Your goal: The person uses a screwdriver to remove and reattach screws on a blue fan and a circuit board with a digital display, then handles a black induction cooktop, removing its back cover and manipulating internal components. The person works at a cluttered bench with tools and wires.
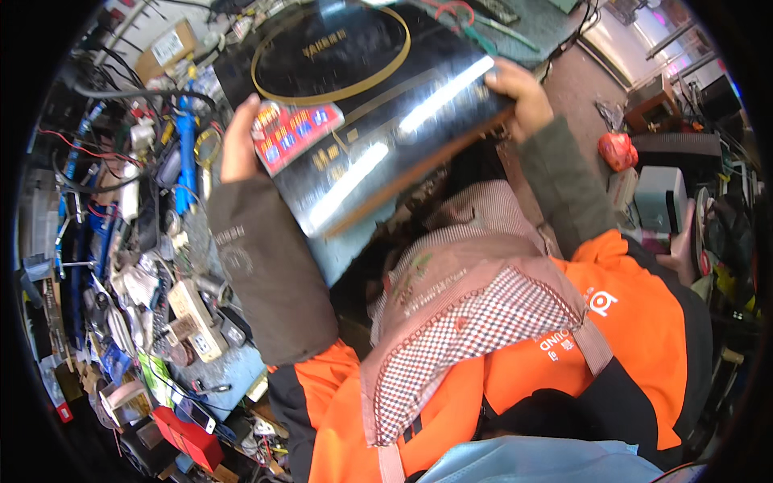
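Between my two hands is a black glass-topped induction cooker (366, 121), tilted, with a gold ring on its top and two bright light streaks across its front. A red and blue sticker (298, 135) sits on its left front part. My left hand (240, 143) grips the left edge, thumb up along the side. At the right corner my right hand (522, 95) is wrapped round the edge. The fingers under the cooker are hidden on both sides. Dark sleeve covers are on both forearms.
Left of me the bench is crowded with tools, wires and small parts, among them a blue tool (185, 145), a beige power strip (196, 319) and a red box (187, 439). A cardboard box (167, 50) stands at the back left. At right are a red bag (617, 151) and a white appliance (660, 199).
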Motion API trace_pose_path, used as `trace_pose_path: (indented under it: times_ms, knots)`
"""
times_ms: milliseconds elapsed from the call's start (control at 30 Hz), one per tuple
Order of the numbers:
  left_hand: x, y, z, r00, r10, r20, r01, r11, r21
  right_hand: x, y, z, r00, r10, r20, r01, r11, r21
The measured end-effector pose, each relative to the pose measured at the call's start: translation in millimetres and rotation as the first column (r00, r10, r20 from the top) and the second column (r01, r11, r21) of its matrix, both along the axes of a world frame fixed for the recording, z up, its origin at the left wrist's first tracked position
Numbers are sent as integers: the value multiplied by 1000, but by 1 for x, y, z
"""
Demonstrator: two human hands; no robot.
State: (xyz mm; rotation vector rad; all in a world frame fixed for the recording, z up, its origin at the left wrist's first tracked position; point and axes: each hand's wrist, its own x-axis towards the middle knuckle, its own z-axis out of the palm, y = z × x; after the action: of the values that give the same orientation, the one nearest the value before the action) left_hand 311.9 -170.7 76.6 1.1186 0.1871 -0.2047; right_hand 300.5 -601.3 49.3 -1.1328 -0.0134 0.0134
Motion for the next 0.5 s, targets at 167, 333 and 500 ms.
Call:
trace_pose_path:
  times_ms: [167,333,500]
  knots:
    - [-30,-24,32,953,18,-302,-31,999,-38,-57,6,22,999,-10,-52,8,999,-44]
    - [-30,-20,29,962,6,-274,1,1000,26,-87,7,9,983,78,-166,-47,982,185]
    - [-22,-16,17,966,-17,-258,55,989,140,-92,18,6,971,109,-214,-62,974,216]
